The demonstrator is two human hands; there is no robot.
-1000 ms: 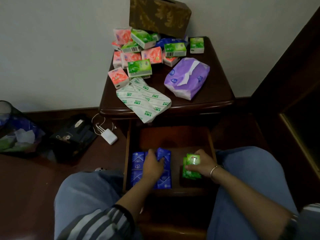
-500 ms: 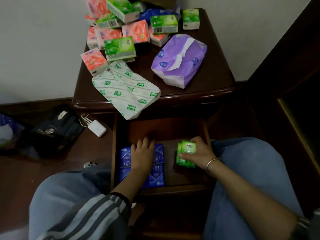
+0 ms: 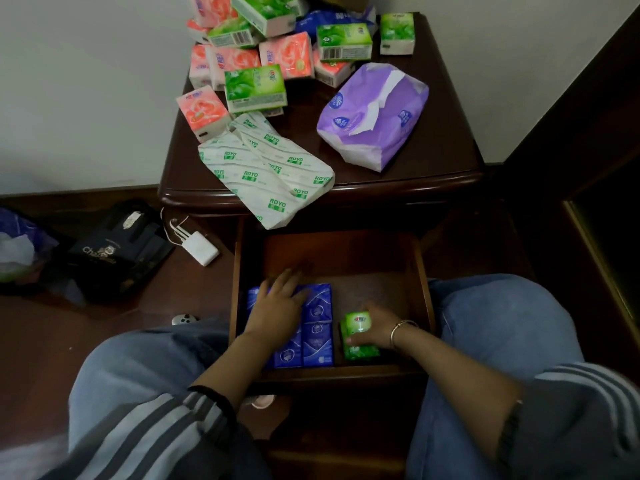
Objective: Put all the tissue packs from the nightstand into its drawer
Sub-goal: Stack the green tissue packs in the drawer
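The nightstand's drawer (image 3: 424,299) stands pulled out below the dark wooden top (image 3: 433,161). Several blue tissue packs (image 3: 318,323) lie in its left half, and my left hand (image 3: 277,306) rests flat on them with fingers spread. My right hand (image 3: 377,327) grips a small green tissue pack (image 3: 356,336) at the drawer's front right. On the nightstand lie several pink packs (image 3: 286,55), several green packs (image 3: 255,84), a purple soft pack (image 3: 374,116) and a white ROYO pack (image 3: 266,168) that overhangs the front edge.
A white charger (image 3: 201,252) with cables, a black bag (image 3: 117,251) and a plastic bag (image 3: 17,247) lie on the floor to the left. My knees flank the drawer. Dark wooden furniture (image 3: 588,168) stands at the right.
My left hand has flattened and spread over the blue packs. My right hand has brought the green pack down nearer the drawer's front. The view has tilted down.
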